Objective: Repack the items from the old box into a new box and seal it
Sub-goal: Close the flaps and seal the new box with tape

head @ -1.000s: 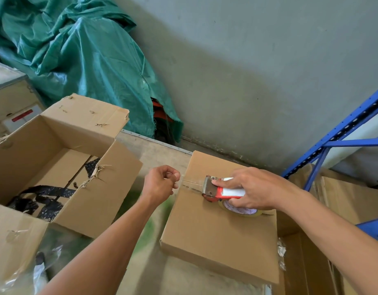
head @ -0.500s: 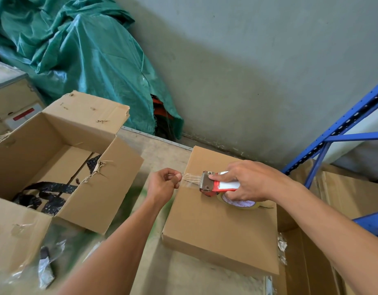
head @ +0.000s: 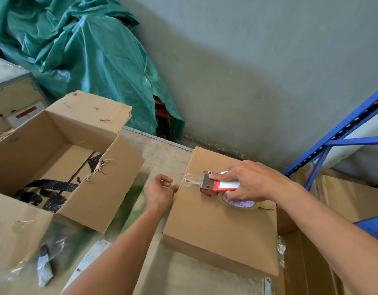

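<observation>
Right hand (head: 245,184) grips tape dispenser (head: 217,185), roll (head: 241,205) half hidden | left hand (head: 160,191) loosely curled, empty

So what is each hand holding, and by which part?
The right hand grips the tape dispenser by its red-and-white handle. The left hand holds nothing; its thumb is at the box edge.
</observation>
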Demonstrator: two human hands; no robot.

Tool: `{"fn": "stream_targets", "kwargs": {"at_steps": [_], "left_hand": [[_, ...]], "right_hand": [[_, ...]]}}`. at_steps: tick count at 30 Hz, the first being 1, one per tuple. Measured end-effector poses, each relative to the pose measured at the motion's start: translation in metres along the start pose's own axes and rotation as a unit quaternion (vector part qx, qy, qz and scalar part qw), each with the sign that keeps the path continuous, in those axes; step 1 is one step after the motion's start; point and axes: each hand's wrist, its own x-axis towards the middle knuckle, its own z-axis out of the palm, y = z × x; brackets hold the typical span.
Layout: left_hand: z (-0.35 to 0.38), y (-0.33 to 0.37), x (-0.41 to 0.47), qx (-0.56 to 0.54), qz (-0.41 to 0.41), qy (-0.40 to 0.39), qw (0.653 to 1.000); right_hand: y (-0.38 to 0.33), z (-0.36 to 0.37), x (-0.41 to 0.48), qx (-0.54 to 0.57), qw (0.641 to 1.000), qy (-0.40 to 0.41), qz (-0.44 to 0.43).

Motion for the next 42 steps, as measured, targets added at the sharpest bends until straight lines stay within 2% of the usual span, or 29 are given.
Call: {"fn": "stream_targets", "kwargs": {"at_steps": [3,6,8,14,22,29,35,42], "left_hand": [[-0.009,0.008,-0.012,0.049,0.115,0.035,0.991],[-0.008,0.017,-0.038,0.112,0.26,-0.064,0.957],[-0.001,0.006,-0.045,0.178,0.299,-0.116,0.93],[0.003,-0.004,-0.046,0.186,0.295,-0.105,0.931],[0.0,-0.008,-0.045,0.192,0.268,-0.139,0.934],[-0.001,-0.006,-0.047,0.256,0.277,-0.155,0.913],[-0.001,-0.002,-0.048,0.269,0.276,-0.153,0.91],[-0.003,-0.001,-0.051,0.289,0.281,-0.151,0.903]], "right_hand": [[-0.001,-0.001,0.001,0.0,1.0,-0.001,-0.003],[0.0,-0.002,0.003,0.001,1.0,-0.009,-0.004],[0.001,-0.003,0.003,-0.001,1.0,-0.022,0.0],[0.0,-0.008,0.003,-0.027,0.999,-0.043,0.005],[0.0,-0.009,0.006,-0.007,0.999,-0.039,0.01],[-0.003,-0.015,0.005,-0.02,0.998,-0.053,0.01],[-0.004,-0.018,-0.003,-0.034,0.997,-0.068,0.005],[0.014,-0.02,-0.031,-0.022,0.997,-0.07,0.039]]}}
